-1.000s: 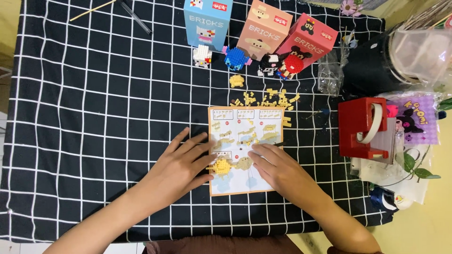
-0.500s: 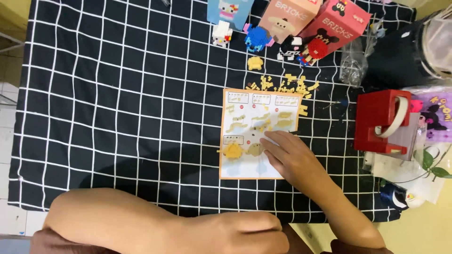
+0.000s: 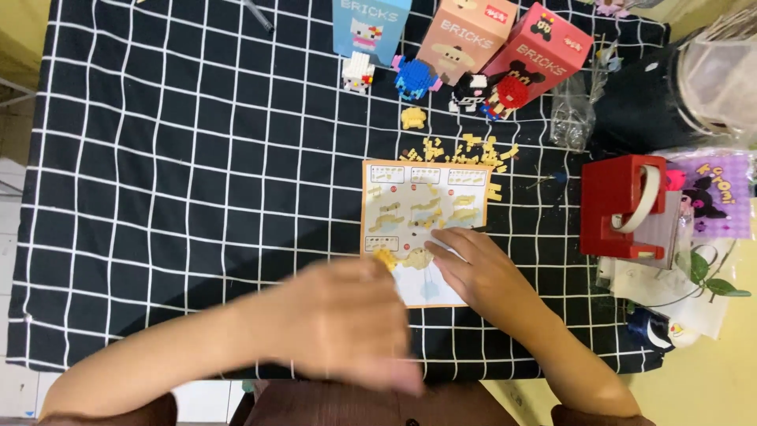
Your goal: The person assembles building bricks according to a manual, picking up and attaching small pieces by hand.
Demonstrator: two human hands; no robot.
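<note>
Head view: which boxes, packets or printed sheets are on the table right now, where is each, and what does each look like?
Blue box: far edge, leftmost, cat figure printed.
Tan box: beside it, tilted.
Red box: rightmost of the row, tilted.
Instruction sheet: centre, orange-edged, pale diagrams; right hand rests on it.
Purple packet: right edge, dark cartoon figure.

Right hand [image 3: 481, 272] lies flat on the instruction sheet [image 3: 422, 205], fingertips beside a small tan brick build [image 3: 416, 258]. Left hand [image 3: 347, 323], blurred, hovers near the sheet's lower left corner. Loose yellow bricks [image 3: 465, 148] scatter above it on the checked tabletop [image 3: 181, 173].
</note>
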